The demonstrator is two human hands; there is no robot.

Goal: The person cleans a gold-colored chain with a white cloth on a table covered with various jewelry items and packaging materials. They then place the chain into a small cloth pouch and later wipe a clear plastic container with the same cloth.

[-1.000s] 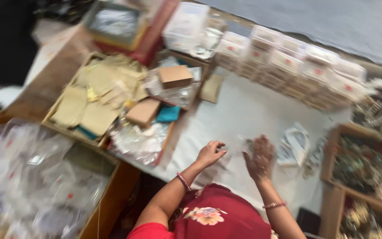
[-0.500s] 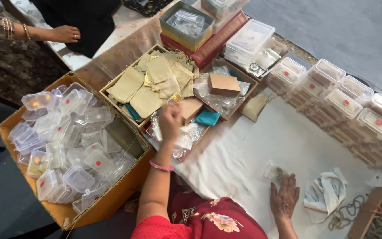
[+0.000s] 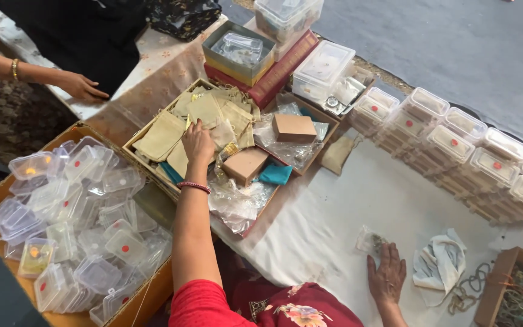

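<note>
Two hands work apart: the left hand (image 3: pixel 198 142) lies with curled fingers on the soft beige cloth pouches (image 3: pixel 171 130) in the tray at the table's left edge, its grip hidden; the right hand (image 3: pixel 386 277) rests flat beside a small clear plastic packet (image 3: pixel 370 242) on the white cloth (image 3: pixel 334 206) near the front edge. Stacked rigid clear boxes (image 3: pixel 455 139) suggest much is already packed, with loose ones left.

White-clothed table (image 3: pixel 346 212); grey floor (image 3: pixel 455 42)

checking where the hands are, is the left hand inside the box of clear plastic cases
No, the left hand is on the beige pouches in the tray, beside the box of clear plastic cases.
</note>
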